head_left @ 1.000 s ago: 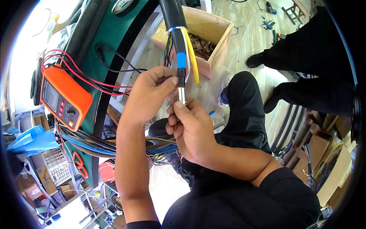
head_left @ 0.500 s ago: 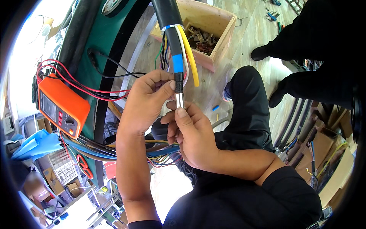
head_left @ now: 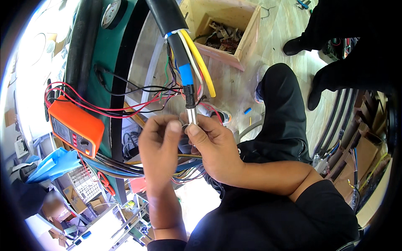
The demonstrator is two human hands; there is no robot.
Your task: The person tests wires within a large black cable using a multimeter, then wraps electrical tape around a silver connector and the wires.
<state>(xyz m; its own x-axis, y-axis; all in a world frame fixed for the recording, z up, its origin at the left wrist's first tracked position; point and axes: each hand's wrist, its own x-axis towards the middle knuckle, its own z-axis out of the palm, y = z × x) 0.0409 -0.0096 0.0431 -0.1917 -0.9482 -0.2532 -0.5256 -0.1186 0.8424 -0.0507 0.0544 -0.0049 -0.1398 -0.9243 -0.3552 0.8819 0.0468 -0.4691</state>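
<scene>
My right hand (head_left: 215,148) pinches a silver metal connector (head_left: 191,116) between thumb and fingers. The connector sits on the lower end of a thick black cable (head_left: 190,97) wrapped with a blue tape band (head_left: 186,74). Close beside it, on the left, my left hand (head_left: 158,146) has its fingers curled and its thumb raised near the index finger. Whatever lies between those fingers, if anything, is hidden. A yellow wire (head_left: 204,69) and a white wire (head_left: 194,54) hang beside the cable, all coming out of a wider black sheath (head_left: 167,16). Thin coloured wires hang behind.
An orange multimeter (head_left: 75,127) with red and black leads rests on the green bench (head_left: 109,50) at left, near a tape roll (head_left: 114,14). A wooden crate (head_left: 247,42) with scraps stands ahead. Another person's dark-clothed legs (head_left: 335,37) are at right, near cardboard boxes (head_left: 356,159).
My left hand has let go of the cable above the connector and moved down and left. My right hand keeps hold of the connector. The view has shifted a little.
</scene>
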